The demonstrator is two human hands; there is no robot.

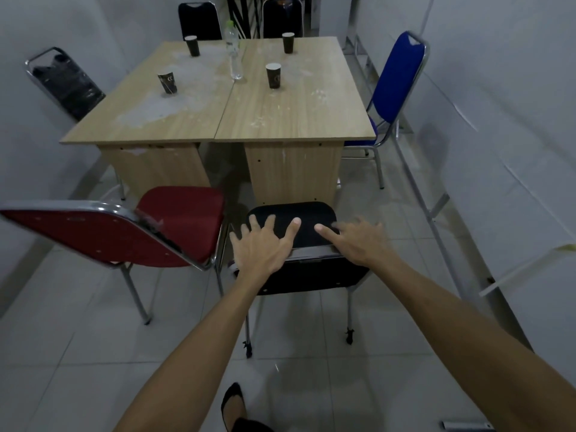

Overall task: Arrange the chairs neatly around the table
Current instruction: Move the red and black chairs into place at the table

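Note:
A wooden table (280,120) made of two joined tops fills the middle. A black chair (307,275) stands at its near side, facing the table. My left hand (263,244) and my right hand (358,241) hover over the top of its backrest, fingers spread, holding nothing. A red chair (184,226) stands to its left, turned at an angle. A blue chair (399,79) is at the table's right side, a black chair (67,82) at the left side, and two dark chairs (199,21) (282,17) at the far end.
Several dark paper cups (274,75) and a clear water bottle (234,51) stand on the table. Grey walls close in on both sides. A metal frame (436,210) leans by the right wall. My foot (232,403) is on the tiled floor.

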